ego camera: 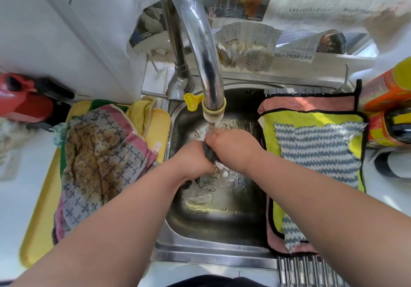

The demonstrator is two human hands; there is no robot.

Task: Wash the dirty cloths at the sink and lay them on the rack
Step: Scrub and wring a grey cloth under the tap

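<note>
Head view, the only one supplied. The dark cloth (pixel 210 154) is bunched between both hands over the sink (pixel 211 256), directly under the running water (pixel 211 126) from the faucet (pixel 200 42). The left hand (pixel 193 161) has its fingers curled round the lower part of the cloth, and the right hand (pixel 231 145) has its fingers closed round the upper part. In my judgement the cloth is soft, soaked and heavier than when dry, possibly slick. It is best held in a full fist at both ends and twisted, not pinched by an edge. To the left, a heap of stained cloths (pixel 100 157) lies on a yellow tray (pixel 40 220), awaiting washing. To the right, a striped cloth (pixel 318 153) lies on a yellow cloth (pixel 311 120), itself over a pink cloth (pixel 311 103), all spread across the rack (pixel 307 271) beside the basin. The counter is white. Newspaper (pixel 244 42) lines the wall behind, and orange bottles (pixel 387 100) stand at far right.
</note>
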